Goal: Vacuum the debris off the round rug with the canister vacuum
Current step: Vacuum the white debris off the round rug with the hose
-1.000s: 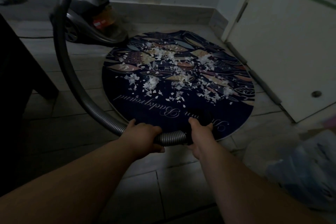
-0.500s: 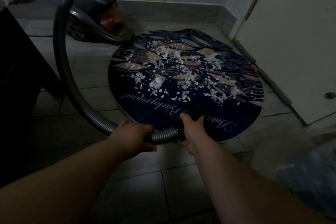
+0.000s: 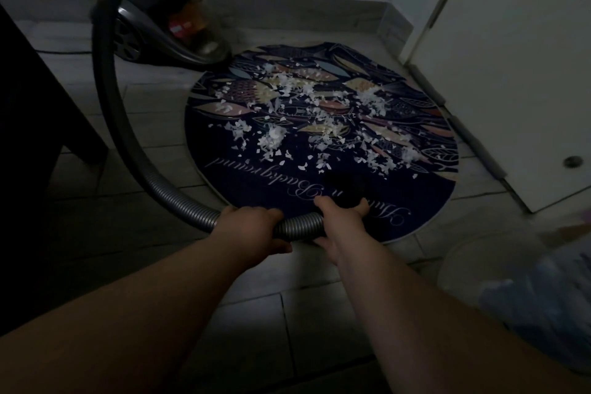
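A round dark blue rug (image 3: 256, 182) with a leaf pattern and script lettering lies on the tiled floor. White scraps of debris (image 3: 307, 125) are scattered over its middle and far half. The grey canister vacuum (image 3: 166, 29) stands behind the rug's far left edge. Its ribbed grey hose (image 3: 108, 80) arcs down the left side to my hands. My left hand (image 3: 252, 227) grips the hose. My right hand (image 3: 339, 221) grips the black nozzle end (image 3: 347, 187), which points onto the rug's near edge.
A dark piece of furniture (image 3: 41, 125) fills the left side. A white door (image 3: 518, 89) stands close to the rug's right edge. A pale bag or cloth (image 3: 537, 291) lies at the lower right. A wall with a skirting board runs behind the vacuum.
The view has shifted, and my hands with the hose end have moved a little forward, so the black nozzle reaches farther onto the rug's near edge. The debris looks the same.
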Demonstrator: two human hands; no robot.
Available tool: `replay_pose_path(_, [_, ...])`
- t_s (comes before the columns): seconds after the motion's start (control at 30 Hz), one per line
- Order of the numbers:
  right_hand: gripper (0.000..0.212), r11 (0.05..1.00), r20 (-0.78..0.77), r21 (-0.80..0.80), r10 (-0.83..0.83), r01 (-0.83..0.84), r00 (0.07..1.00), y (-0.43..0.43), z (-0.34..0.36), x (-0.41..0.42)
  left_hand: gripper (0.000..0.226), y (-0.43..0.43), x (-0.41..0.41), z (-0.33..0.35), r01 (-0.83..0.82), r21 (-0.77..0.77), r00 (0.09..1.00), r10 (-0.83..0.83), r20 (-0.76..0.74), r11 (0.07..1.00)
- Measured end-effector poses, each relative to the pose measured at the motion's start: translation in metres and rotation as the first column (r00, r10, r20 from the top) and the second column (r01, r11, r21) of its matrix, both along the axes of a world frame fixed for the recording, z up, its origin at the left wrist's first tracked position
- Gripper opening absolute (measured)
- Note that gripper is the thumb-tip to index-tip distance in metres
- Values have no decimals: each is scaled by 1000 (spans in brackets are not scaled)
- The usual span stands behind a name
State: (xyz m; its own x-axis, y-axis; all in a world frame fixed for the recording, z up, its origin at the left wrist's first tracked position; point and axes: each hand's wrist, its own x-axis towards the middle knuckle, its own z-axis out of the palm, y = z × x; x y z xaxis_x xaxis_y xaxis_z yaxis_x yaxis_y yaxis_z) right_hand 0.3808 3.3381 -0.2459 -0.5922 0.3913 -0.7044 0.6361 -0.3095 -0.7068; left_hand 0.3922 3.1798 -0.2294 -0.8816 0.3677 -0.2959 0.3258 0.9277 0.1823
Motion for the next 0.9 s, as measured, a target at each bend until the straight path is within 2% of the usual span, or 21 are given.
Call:
replay_pose_path(0.2, [101, 992, 22, -2, 125, -125, 992, -25, 3, -11, 47, -24, -2, 2, -46, -19, 999, 46, 14, 999])
replay_pose_path(0.47, [98, 965, -31, -71, 251, -253, 968, -57, 3, -15, 43, -60, 3, 11, -94, -45, 996, 94, -3, 995])
replay_pose_path(0.67, [105, 974, -92, -15, 224, -226, 970, -58, 13, -8, 47, -60, 7, 22, -81, -69, 997, 79, -25, 994])
replay_pose_path(0.8, [105, 975, -107, 91, 212, -203, 971, -52, 39, -3, 49, -52, 15, 36, -86, -3, 995, 86, -48, 996])
replay_pose_path(0.9, [103, 975, -121, 107, 209, -197, 970, -55, 62, 10, 46, -57, 27, 54, -83, 35, 995, 85, -59, 996])
